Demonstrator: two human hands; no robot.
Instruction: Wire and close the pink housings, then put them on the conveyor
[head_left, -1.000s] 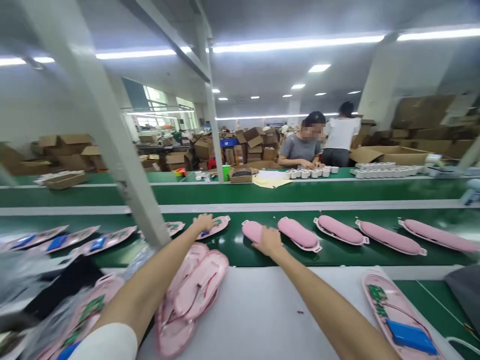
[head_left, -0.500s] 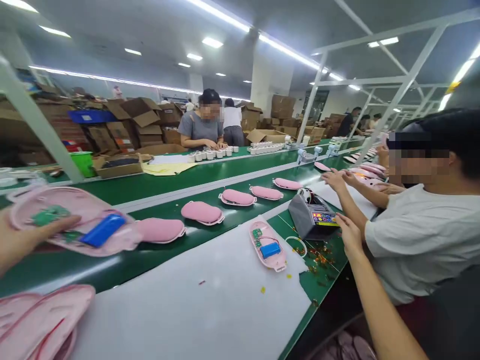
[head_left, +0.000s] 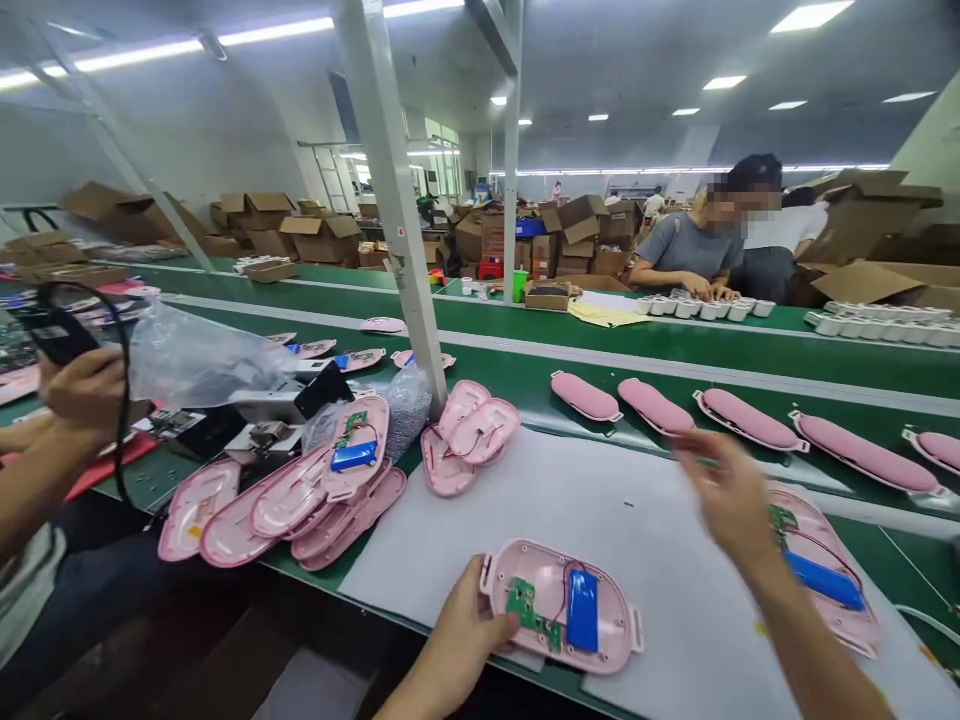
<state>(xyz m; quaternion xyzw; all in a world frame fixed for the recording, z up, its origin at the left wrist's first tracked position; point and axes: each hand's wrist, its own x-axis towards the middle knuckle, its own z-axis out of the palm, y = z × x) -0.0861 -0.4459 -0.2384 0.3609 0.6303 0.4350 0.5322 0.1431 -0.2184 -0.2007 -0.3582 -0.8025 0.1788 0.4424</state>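
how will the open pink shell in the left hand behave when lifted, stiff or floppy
The open pink shell is probably stiff: gripped at one end by the left hand, it shows no sag. The blue block lies toward the other end, which may dip. The exposed green boards look fragile.

pink shell (head_left: pixel 547 578), blue pack (head_left: pixel 583 610), green circuit board (head_left: pixel 520 600), white sheet (head_left: pixel 585 490)
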